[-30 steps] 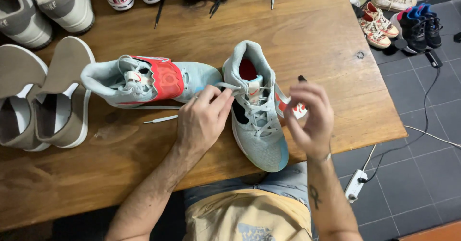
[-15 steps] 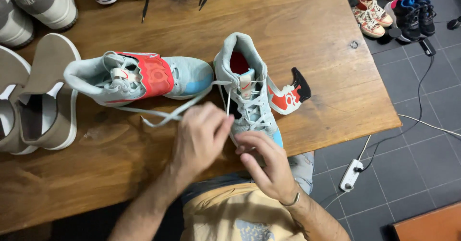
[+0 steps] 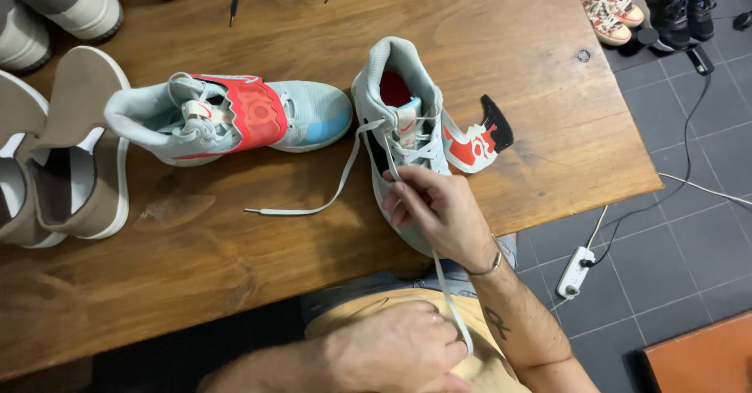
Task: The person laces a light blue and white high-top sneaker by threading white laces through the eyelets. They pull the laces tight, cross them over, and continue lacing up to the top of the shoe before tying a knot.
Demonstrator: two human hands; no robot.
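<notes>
A pale blue-grey sneaker with a red lining stands on the wooden table, toe toward me. Its red, white and black strap lies open to the right. My right hand presses down on the front of this shoe, fingers at the lace eyelets. A white lace runs taut from there down to my left hand, which is closed on its end over my lap. The other lace end lies loose on the table to the left. The matching sneaker lies beside it.
Tan shoes sit at the left edge and grey ones at the back left. On the tiled floor to the right are several small shoes, a white power strip and cables.
My left hand has drawn back from the shoe to my lap, pulling one lace tight. My right hand moved up onto the shoe's front. The view shifted slightly.
</notes>
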